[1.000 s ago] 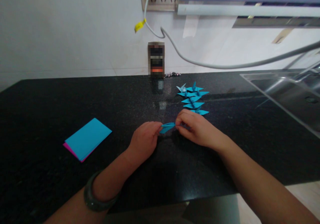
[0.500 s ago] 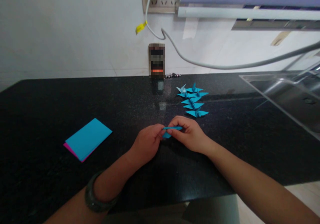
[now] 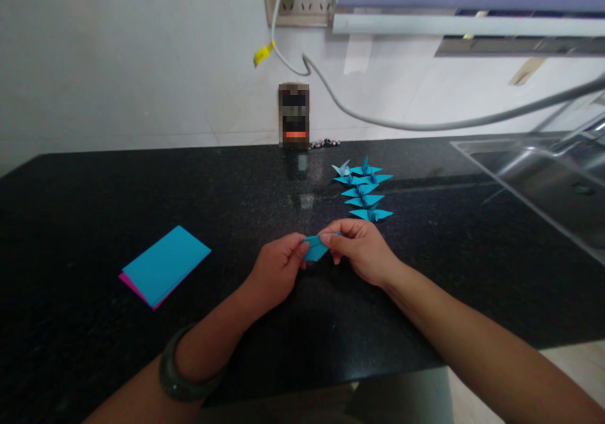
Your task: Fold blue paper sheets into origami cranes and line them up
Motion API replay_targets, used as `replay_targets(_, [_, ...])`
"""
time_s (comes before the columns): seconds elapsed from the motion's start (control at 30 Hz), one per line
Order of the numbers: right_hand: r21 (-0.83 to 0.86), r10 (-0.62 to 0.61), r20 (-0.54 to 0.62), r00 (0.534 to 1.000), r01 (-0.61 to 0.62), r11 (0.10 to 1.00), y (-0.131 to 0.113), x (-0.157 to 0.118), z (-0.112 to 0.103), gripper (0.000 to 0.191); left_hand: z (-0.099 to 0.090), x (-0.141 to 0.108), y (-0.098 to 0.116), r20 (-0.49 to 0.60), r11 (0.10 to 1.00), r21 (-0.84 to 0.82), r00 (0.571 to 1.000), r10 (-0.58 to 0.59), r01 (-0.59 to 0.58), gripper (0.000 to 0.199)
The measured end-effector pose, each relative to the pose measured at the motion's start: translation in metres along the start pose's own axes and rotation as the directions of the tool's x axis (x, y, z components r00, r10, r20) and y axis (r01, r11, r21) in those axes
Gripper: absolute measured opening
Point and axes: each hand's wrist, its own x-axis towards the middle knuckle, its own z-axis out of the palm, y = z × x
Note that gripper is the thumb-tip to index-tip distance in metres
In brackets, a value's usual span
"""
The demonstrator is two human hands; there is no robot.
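Note:
Between my two hands is a small piece of folded blue origami paper (image 3: pixel 316 248), held just over the dark countertop. My left hand (image 3: pixel 280 265) pinches its left side with thumb and fingers. On the right side, my right hand (image 3: pixel 360 247) grips it with the thumb on top; the fingers hide part of that end. Just beyond my right hand lie several blue paper cranes (image 3: pixel 371 213) in a close cluster, with one paler crane (image 3: pixel 343 169) at the back left. To the left rests a stack of blue paper sheets (image 3: pixel 166 265) with a pink edge showing underneath.
A phone-like object (image 3: pixel 293 115), blurred out, leans on the wall with a beaded strap (image 3: pixel 325 143) beside it. A grey cable (image 3: pixel 406 125) runs from the wall socket across to the right. A metal sink (image 3: pixel 558 184) is set into the black countertop (image 3: pixel 85 210).
The folded paper has tilted so that its broad face shows now, where before mostly its thin edge did. My right thumb has shifted slightly on it.

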Motion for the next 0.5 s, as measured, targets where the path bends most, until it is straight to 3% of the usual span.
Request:
replay_targets(0.1, [-0.004, -0.021, -0.031, 0.999, 0.021, 1.0, 0.002, 0.003, -0.006, 0.024, -0.001, 0.0, 0.002, 0.005, 0.998, -0.027, 0.998, -0.056, 0.056, 0.032])
replay_targets(0.27, [0.048, -0.079, -0.249, 0.965, 0.094, 0.994, -0.004, 0.012, -0.02, 0.033, -0.002, 0.001, 0.003, -0.001, 0.978, -0.072, 0.98, -0.197, 0.197, 0.037])
replay_targets(0.33, [0.097, -0.043, -0.28, 0.959, 0.073, 0.993, -0.006, 0.012, -0.02, 0.037, -0.002, 0.001, 0.003, -0.018, 0.973, -0.084, 0.976, -0.215, 0.213, 0.037])
replay_targets(0.4, [0.115, 0.009, -0.21, 0.978, 0.016, 0.993, -0.006, 0.009, -0.014, 0.038, -0.001, 0.001, 0.003, -0.034, 0.973, -0.093, 0.976, -0.213, 0.21, 0.036])
replay_targets(0.5, [0.105, 0.045, -0.009, 0.999, -0.044, 0.994, 0.001, 0.002, 0.003, 0.035, 0.001, 0.0, 0.003, -0.027, 0.975, -0.121, 0.982, -0.189, 0.184, 0.033])
